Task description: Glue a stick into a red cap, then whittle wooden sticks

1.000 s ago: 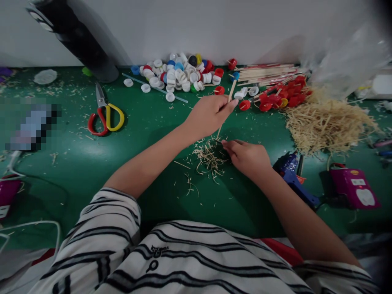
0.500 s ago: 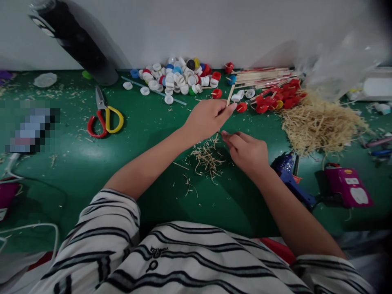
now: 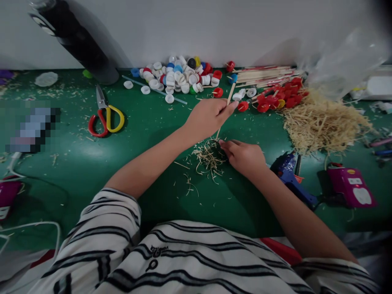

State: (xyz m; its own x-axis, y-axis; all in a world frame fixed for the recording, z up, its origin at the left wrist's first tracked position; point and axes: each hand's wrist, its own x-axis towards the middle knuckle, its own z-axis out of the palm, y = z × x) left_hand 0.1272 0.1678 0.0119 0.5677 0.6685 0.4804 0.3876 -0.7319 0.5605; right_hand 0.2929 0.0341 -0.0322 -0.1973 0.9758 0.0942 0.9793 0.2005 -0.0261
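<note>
One wooden stick (image 3: pixel 231 93): my left hand (image 3: pixel 204 117) pinched it aslant, lower end near the shavings (image 3: pixel 210 160). One dark object (image 3: pixel 216 141), too small to identify: my right hand (image 3: pixel 246 158) gripped it, fingers curled closed.

Between the hands, the gripped stick (image 3: pixel 231 93) bars passage. Left of the left hand (image 3: pixel 203 120), tabletop (image 3: pixel 150 118) runs open to the scissors (image 3: pixel 105 118). Ahead of it, piled bottle caps (image 3: pixel 179 77) obstruct. Right of the right hand (image 3: pixel 246 157), the glue gun (image 3: pixel 289 177) and straw-like pile (image 3: pixel 327 124) obstruct. Loose shavings (image 3: pixel 210 157) lie just left of it. On the person's side of both hands, passage is open.
</note>
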